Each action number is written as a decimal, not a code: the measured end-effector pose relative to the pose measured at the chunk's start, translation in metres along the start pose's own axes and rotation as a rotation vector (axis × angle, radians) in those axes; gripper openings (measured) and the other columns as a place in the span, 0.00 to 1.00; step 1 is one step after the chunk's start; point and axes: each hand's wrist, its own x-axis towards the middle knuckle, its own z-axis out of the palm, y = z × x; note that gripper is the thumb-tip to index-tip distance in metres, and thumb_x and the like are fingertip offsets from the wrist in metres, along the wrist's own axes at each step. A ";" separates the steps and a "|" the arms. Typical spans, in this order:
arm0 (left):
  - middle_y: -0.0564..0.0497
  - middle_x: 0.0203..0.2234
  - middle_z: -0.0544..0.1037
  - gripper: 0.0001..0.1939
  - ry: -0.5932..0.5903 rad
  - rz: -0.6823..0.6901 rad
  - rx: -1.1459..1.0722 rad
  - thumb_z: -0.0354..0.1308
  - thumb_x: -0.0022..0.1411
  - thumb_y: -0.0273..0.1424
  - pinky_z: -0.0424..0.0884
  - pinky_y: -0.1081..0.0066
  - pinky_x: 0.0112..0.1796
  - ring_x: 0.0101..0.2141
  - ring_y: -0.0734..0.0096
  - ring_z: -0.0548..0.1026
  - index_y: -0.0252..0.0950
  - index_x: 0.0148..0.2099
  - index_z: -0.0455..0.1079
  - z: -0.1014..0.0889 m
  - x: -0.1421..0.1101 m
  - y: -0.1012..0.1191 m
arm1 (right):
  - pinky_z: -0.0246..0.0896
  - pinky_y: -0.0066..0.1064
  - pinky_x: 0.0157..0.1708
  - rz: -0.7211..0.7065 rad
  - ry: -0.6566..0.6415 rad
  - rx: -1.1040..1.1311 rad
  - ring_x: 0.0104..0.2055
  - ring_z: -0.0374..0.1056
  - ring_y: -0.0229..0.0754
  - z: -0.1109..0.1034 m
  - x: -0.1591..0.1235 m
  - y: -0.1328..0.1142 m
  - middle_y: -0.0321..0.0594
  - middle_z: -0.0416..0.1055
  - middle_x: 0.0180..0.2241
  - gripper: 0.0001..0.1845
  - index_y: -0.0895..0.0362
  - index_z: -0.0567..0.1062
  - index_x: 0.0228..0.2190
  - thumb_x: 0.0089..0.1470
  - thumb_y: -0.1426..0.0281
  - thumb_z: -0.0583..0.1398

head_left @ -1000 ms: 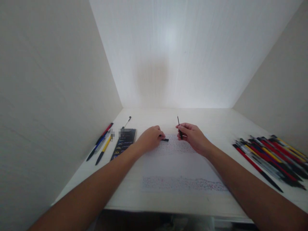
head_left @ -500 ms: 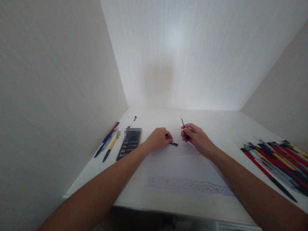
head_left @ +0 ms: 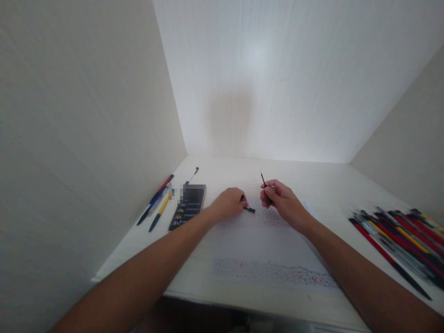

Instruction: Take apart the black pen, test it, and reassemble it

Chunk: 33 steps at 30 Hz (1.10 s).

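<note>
Behind both hands, the scene is closed in by a pale back panel (head_left: pixel 236 46), with the white desk (head_left: pixel 194 273) spread beneath them. Under and between the hands, a sheet of paper (head_left: pixel 256 245) marked with dense writing is laid. To the right of the right hand, a row of pens (head_left: pixel 376 247) is set out, while a smartphone (head_left: pixel 189 208) is placed to the left of the left hand, with a yellow-and-black pen (head_left: pixel 161 212) and others beyond it.

The two hands are held apart. By the right hand (head_left: pixel 282 200), a thin dark rod (head_left: pixel 262 179), seemingly a pen refill, is pinched and pointed upward. By the left hand (head_left: pixel 227 203), low over the paper, a small black piece (head_left: pixel 250 210) is gripped, its end left showing past the fingertips. The parts appear to be handled separately at this stage; fine fingertip control and a steady angle would be called for.

The rod's lower end is hidden in the right fingers, most of the black piece is covered, the rightmost pens are blurred and cut off, and the writing cannot be read.
</note>
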 end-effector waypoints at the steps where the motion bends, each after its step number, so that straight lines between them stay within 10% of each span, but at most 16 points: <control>1: 0.44 0.31 0.78 0.08 -0.003 0.004 0.005 0.56 0.60 0.30 0.67 0.66 0.36 0.32 0.65 0.73 0.33 0.34 0.75 0.000 0.000 0.000 | 0.59 0.33 0.27 -0.005 -0.004 -0.008 0.25 0.64 0.38 0.000 0.000 0.000 0.34 0.67 0.25 0.08 0.55 0.66 0.36 0.60 0.62 0.54; 17: 0.47 0.33 0.73 0.04 0.200 0.083 -0.145 0.53 0.64 0.26 0.67 0.67 0.39 0.35 0.67 0.70 0.34 0.36 0.68 0.002 -0.003 0.010 | 0.53 0.32 0.22 0.057 0.076 -0.245 0.20 0.58 0.37 0.000 -0.001 0.002 0.32 0.62 0.17 0.19 0.53 0.60 0.24 0.58 0.54 0.57; 33: 0.53 0.26 0.72 0.03 0.435 0.119 -0.379 0.56 0.64 0.28 0.63 0.71 0.32 0.26 0.75 0.66 0.34 0.35 0.68 0.006 -0.013 0.026 | 0.71 0.40 0.40 0.086 -0.035 0.308 0.34 0.75 0.43 0.006 -0.008 -0.009 0.37 0.75 0.29 0.25 0.53 0.56 0.24 0.47 0.65 0.69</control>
